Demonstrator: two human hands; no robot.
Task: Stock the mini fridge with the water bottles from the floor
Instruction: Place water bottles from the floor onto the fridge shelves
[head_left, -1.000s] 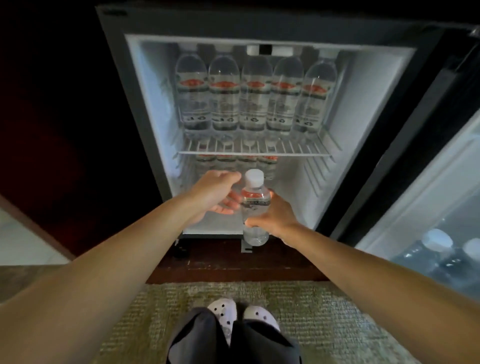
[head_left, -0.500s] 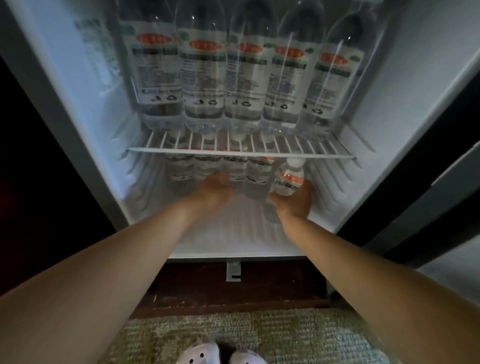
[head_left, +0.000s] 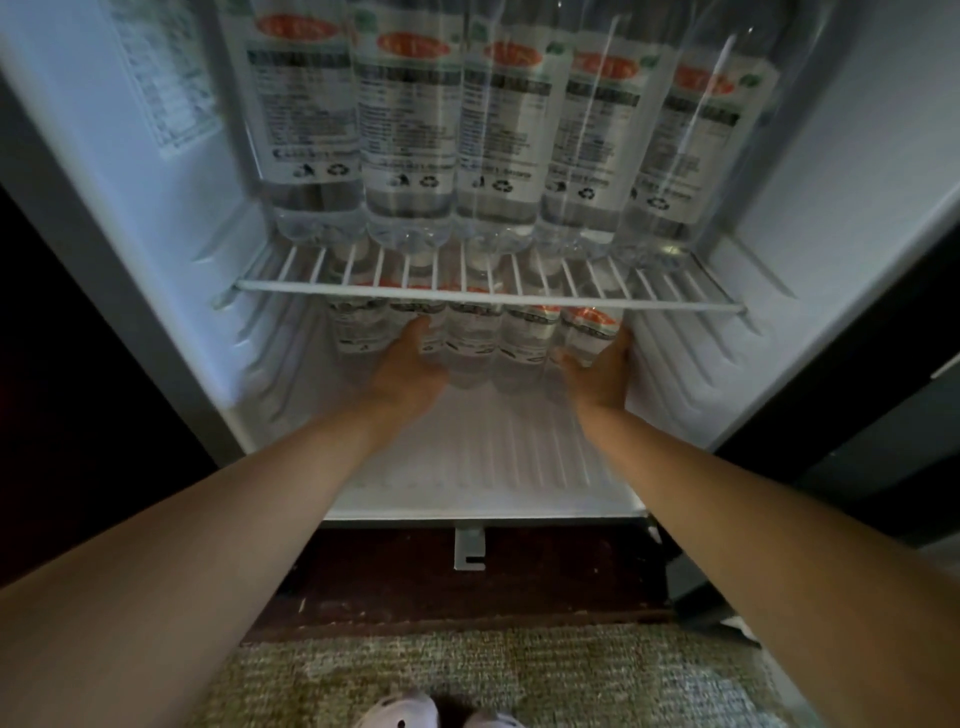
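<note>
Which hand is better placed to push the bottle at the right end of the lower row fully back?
The right. The right hand grips the rightmost bottle under the wire shelf. The left hand touches bottles further left in that row, so it would probably have to cross over.

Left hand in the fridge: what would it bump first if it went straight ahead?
Most likely the lower row of bottles, under the wire shelf. The left hand points straight at them and may already touch one; depth is unclear.
</note>
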